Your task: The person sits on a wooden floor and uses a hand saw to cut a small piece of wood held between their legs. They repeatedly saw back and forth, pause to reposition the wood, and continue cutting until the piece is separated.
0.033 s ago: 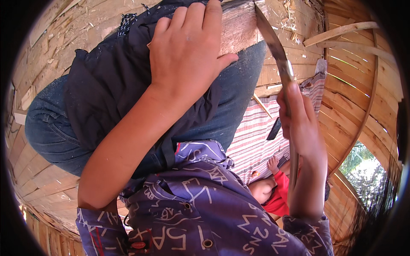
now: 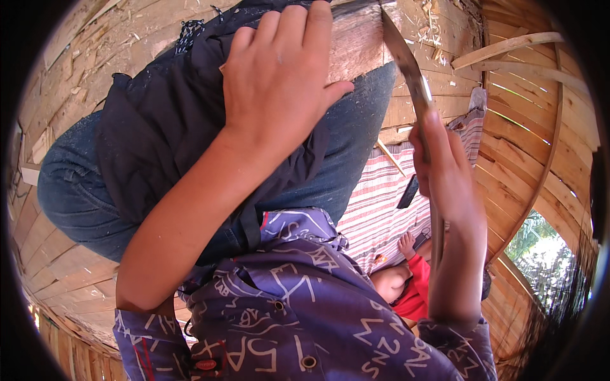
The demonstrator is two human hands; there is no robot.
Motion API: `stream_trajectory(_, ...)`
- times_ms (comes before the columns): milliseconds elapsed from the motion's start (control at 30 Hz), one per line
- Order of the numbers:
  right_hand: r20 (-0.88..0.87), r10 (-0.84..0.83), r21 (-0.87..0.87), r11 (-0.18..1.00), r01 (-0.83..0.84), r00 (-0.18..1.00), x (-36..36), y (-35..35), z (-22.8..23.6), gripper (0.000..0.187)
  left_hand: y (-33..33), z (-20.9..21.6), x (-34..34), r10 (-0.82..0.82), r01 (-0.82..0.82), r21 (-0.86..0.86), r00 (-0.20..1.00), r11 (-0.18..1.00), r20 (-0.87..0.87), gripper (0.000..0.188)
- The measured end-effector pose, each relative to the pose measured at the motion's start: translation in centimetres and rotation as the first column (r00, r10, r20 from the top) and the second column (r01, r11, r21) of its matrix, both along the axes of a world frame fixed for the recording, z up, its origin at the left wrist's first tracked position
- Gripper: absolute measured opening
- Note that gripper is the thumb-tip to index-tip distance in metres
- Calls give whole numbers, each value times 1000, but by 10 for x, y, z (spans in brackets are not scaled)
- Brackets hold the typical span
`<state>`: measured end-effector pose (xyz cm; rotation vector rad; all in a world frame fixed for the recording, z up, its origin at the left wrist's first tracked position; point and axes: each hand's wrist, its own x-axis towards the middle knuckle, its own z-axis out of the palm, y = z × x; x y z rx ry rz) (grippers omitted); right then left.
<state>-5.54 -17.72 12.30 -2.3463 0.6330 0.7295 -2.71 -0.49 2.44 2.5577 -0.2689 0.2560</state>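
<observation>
A striped cloth (image 2: pixel 372 200) in red and white is stretching across the plank floor (image 2: pixel 60 261), a small dark oblong object (image 2: pixel 408 192) lying on it and a thin stick (image 2: pixel 390 157) overlapping its upper edge. A person in a red top (image 2: pixel 415 292), partly hidden, is showing at its lower end. At right, a plank wall (image 2: pixel 518 136) is rising, and foliage (image 2: pixel 535 232) is filling a sunlit opening (image 2: pixel 551 270).

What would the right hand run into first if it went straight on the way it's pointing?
Probably the piece of wood, blade first: the right hand holds a long knife whose far end overlaps the wood's edge in view, though depth is unclear.
</observation>
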Motion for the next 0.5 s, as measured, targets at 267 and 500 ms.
stream_trajectory(267,263,229,-26,973,-231,937,-6,-12,-43,52,-7,-32,-4,3,-9,-57,996,998,-94,87)
stream_trajectory(500,233,70,138,985,-104,970,-35,-23,-62,51,-3,-31,4,-156,133,-109,959,985,-237,84)
